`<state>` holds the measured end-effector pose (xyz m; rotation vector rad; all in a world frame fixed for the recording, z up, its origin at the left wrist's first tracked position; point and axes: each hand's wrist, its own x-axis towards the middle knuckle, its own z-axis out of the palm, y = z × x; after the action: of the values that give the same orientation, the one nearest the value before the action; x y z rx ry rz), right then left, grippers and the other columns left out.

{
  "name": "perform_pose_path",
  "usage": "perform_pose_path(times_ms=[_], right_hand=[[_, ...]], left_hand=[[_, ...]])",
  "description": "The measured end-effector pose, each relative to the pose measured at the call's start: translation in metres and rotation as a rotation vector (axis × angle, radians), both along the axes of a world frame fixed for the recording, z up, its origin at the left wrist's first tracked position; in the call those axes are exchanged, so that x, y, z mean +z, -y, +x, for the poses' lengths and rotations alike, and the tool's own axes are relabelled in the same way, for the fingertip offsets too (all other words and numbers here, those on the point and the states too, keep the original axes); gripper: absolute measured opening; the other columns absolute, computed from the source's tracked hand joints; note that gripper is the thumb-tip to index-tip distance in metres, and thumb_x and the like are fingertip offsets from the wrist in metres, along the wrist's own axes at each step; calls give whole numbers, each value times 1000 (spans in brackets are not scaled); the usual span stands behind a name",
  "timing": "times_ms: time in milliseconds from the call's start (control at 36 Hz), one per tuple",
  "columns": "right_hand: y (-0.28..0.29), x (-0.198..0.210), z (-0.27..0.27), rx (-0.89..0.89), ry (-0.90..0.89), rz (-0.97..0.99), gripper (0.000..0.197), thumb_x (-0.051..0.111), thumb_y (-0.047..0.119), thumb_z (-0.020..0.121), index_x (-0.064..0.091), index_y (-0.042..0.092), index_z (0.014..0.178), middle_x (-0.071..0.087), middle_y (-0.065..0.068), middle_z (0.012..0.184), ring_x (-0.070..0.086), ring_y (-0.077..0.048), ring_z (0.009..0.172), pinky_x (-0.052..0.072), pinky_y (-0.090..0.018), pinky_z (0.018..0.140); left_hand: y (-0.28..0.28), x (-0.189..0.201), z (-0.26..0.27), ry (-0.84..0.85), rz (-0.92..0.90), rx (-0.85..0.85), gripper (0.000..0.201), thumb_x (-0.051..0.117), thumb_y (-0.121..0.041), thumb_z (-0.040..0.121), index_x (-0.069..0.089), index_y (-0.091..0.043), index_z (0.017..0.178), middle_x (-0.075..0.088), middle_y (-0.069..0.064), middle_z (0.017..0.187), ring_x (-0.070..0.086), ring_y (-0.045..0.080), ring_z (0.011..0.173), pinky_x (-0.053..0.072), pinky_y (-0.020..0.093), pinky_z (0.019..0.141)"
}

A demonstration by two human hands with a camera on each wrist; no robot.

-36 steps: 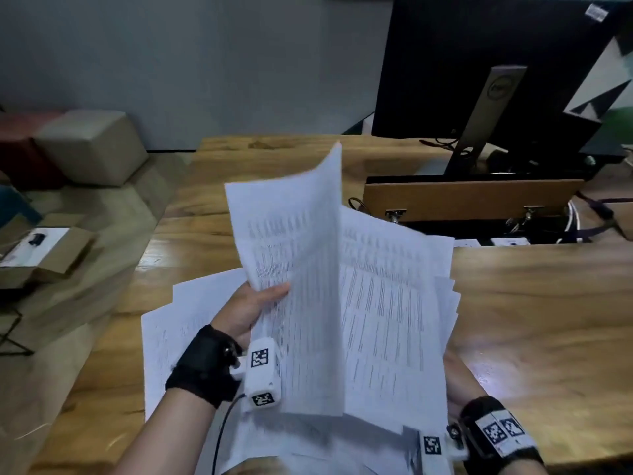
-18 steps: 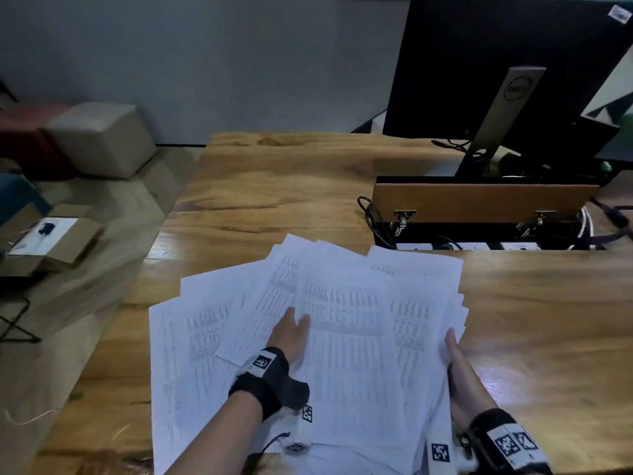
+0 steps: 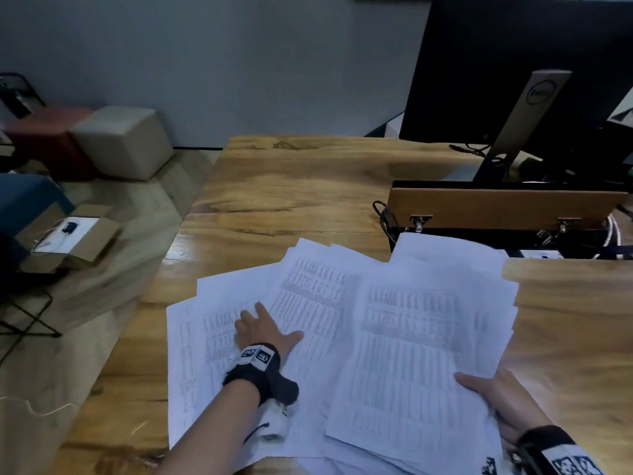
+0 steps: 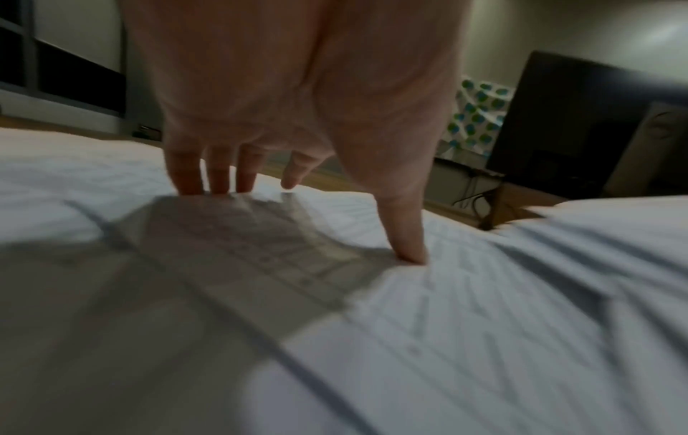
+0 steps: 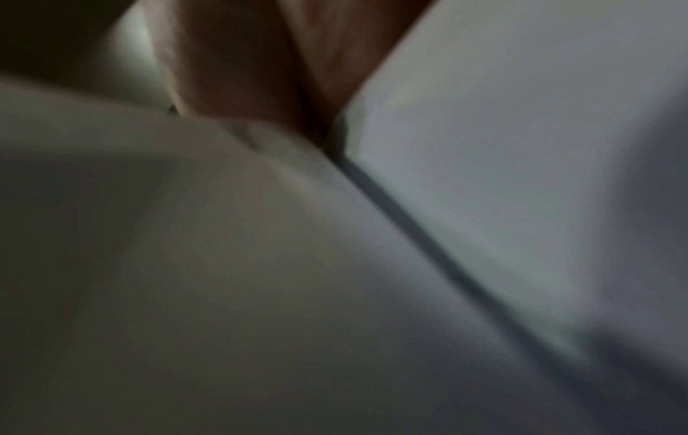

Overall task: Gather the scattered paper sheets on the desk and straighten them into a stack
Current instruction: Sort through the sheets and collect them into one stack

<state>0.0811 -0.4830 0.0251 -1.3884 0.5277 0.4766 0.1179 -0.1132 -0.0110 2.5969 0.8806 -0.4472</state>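
Several white printed paper sheets (image 3: 404, 337) lie fanned out and overlapping on the wooden desk (image 3: 308, 186). My left hand (image 3: 263, 329) lies flat on the left-hand sheets (image 3: 191, 354), fingers straight and spread. In the left wrist view the left hand (image 4: 305, 141) presses its fingertips (image 4: 219, 182) and thumb down on the paper (image 4: 484, 323). My right hand (image 3: 493, 395) grips the near right edge of the right-hand bundle, thumb on top and fingers hidden beneath. The right wrist view is blurred and shows only the right hand (image 5: 238, 59) against paper (image 5: 484, 147).
A dark monitor (image 3: 513, 80) on a silver stand (image 3: 524, 121) stands at the back right, behind a raised wooden flap (image 3: 496, 207) over a cable tray with cables (image 3: 385, 217). Bare desk lies behind the sheets. Left of the desk edge, a cardboard box (image 3: 72, 241) and a beige pouf (image 3: 123, 142) sit on the floor.
The sheet my left hand held upright a second ago now lies flat. My left hand has slid left onto the left sheets. The right bundle has shifted right, my right thumb now on top.
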Motion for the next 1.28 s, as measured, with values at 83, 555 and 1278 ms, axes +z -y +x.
perform_pose_path(times_ms=[83, 555, 1278], right_hand=[[12, 3, -3, -26, 17, 7, 45, 57, -15, 87, 56, 3, 129, 74, -22, 114, 72, -43, 99, 57, -59, 85], [11, 16, -10, -110, 32, 161, 45, 50, -15, 91, 54, 0, 133, 75, -21, 111, 75, -39, 93, 63, -43, 63], [18, 13, -8, -117, 32, 87, 42, 53, -11, 91, 57, 3, 130, 77, -17, 109, 75, -37, 93, 63, -44, 65]], left_hand=[[-11, -4, 7, -29, 6, -3, 120, 76, -65, 64, 11, -14, 152, 19, 17, 155, 25, 37, 141, 34, 49, 108], [0, 12, -1, 18, -415, -51, 27, 65, -21, 66, 39, -17, 60, 38, -1, 61, 38, 17, 50, 28, 22, 50], [42, 7, 11, 6, -249, 75, 66, 74, -19, 81, 43, -13, 139, 60, 8, 130, 62, 27, 113, 53, 32, 86]])
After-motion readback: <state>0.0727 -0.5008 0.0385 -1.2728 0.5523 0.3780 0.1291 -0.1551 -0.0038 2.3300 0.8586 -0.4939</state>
